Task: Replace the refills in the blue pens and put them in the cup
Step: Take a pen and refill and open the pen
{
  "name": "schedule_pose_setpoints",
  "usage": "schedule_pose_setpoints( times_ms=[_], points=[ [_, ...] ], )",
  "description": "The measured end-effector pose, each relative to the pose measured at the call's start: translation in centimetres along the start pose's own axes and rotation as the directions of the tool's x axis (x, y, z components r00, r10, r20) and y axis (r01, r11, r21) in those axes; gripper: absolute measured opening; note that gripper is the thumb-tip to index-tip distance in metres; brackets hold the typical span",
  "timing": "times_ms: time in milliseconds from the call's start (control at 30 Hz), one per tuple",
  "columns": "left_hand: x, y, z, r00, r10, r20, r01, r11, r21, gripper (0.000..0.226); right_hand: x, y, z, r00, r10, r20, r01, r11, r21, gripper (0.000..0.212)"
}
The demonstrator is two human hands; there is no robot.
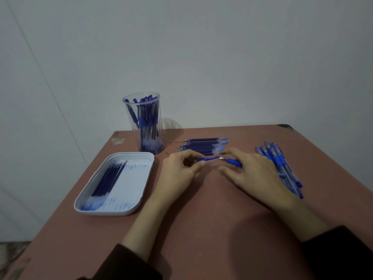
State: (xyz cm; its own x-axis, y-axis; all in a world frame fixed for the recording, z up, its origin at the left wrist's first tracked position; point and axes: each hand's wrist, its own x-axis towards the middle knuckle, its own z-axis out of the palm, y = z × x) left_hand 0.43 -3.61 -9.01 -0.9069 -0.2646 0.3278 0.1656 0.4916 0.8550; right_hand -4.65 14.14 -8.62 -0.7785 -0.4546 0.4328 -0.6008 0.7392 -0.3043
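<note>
Your table (222, 229) carried four groups of things around the work. At the far left corner stood the clear cup (129, 118), upright and packed with blue pens (148, 122) standing on end. Just in front of it, on your left, lay the white tray (105, 211), ink-smeared, with a bundle of used refills (109, 178) lying side by side along its left part, their long axes running from near-left to far-right. Straight beyond your hands a row of new refills (203, 146) lay parallel on the table, long axes left to right, metal tips toward the cup. On your right a heap of pens (282, 164) lay fanned, running away from you, and your right wrist partly covered its near side. The pen (210, 159) you worked on was just above the table's middle, between your hands and just in front of the new refills. Its long axis ran left to right, the right end a little nearer to you, with a silvery bit showing mid-length. I could not tell which end was the tip. Your left hand (177, 172) had its fingers curled, pinching the pen's left end. Your right hand (252, 170) gripped the right end between thumb and bent fingers. Dark sleeves covered both forearms.
</note>
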Motion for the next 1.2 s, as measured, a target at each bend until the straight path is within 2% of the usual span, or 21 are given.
schedule_pose_setpoints(
  times_ms=[67,133,267,367,400,467,500,567,633,733,867,1000,1033,1133,1200],
  points=[
    [0.1,-0.3,-0.2,0.999,-0.044,0.022,0.044,0.999,0.025,0.007,0.2,0.7,0.1,0.998,0.056,-0.019,-0.055,0.997,0.052,0.024],
    [0.0,-0.2,-0.4,0.989,-0.072,0.128,0.061,0.995,0.085,0.003,0.4,1.3,0.4,0.995,0.083,-0.056,-0.074,0.987,0.14,0.016],
    [-0.4,0.2,-0.3,0.936,-0.007,0.351,-0.072,0.975,0.21,0.012,0.6,1.1,0.5,0.99,0.071,-0.123,-0.03,0.953,0.302,0.015],
    [-0.5,0.4,-0.3,0.924,0.037,0.38,-0.114,0.976,0.183,0.015,0.5,0.4,0.3,0.989,0.082,-0.122,-0.03,0.924,0.382,0.009],
    [-0.4,0.4,-0.2,0.936,0.053,0.348,-0.108,0.984,0.141,0.015,0.4,0.2,0.3,0.989,0.097,-0.107,-0.042,0.901,0.432,0.009],
    [-0.3,0.4,0.1,0.967,-0.005,0.256,0.021,0.998,-0.057,0.021,0.4,-0.2,0.2,0.99,0.142,-0.009,-0.109,0.8,0.59,0.009],
    [-0.3,0.5,0.2,0.971,-0.062,0.232,0.116,0.967,-0.227,0.025,0.4,-0.5,0.0,0.987,0.149,0.066,-0.153,0.713,0.684,0.011],
    [-0.2,0.6,0.5,0.961,-0.111,0.251,0.23,0.826,-0.514,0.031,0.4,-1.2,-0.3,0.963,0.142,0.227,-0.268,0.49,0.829,0.018],
    [-0.3,0.9,0.8,0.961,-0.096,0.261,0.242,0.751,-0.615,0.03,0.3,-1.7,-0.6,0.925,0.107,0.365,-0.379,0.338,0.862,0.023],
    [-0.3,1.3,1.3,0.958,-0.106,0.266,0.266,0.674,-0.689,0.019,0.1,-2.2,-0.7,0.888,0.03,0.459,-0.452,0.247,0.857,0.027],
    [-0.3,1.5,1.6,0.969,-0.152,0.196,0.247,0.573,-0.781,0.02,0.2,-2.2,-0.1,0.921,0.067,0.385,-0.388,0.262,0.883,0.02],
    [0.0,1.3,1.7,0.971,-0.216,0.105,0.217,0.603,-0.767,0.026,0.0,-2.6,0.1,0.966,0.09,0.241,-0.257,0.406,0.877,0.015],
    [0.0,1.4,1.7,0.969,-0.217,0.116,0.223,0.577,-0.786,0.029,0.0,-2.7,0.1,0.97,0.103,0.219,-0.242,0.44,0.865,0.015],
    [0.1,2.0,1.7,0.957,-0.218,0.19,0.267,0.413,-0.871,0.031,0.2,-2.5,0.4,0.975,0.155,0.159,-0.215,0.493,0.843,0.014],
    [0.1,2.3,1.6,0.952,-0.211,0.222,0.288,0.365,-0.885,0.034,0.4,-2.0,0.7,0.974,0.201,0.107,-0.202,0.544,0.814,0.011]
  ],
)
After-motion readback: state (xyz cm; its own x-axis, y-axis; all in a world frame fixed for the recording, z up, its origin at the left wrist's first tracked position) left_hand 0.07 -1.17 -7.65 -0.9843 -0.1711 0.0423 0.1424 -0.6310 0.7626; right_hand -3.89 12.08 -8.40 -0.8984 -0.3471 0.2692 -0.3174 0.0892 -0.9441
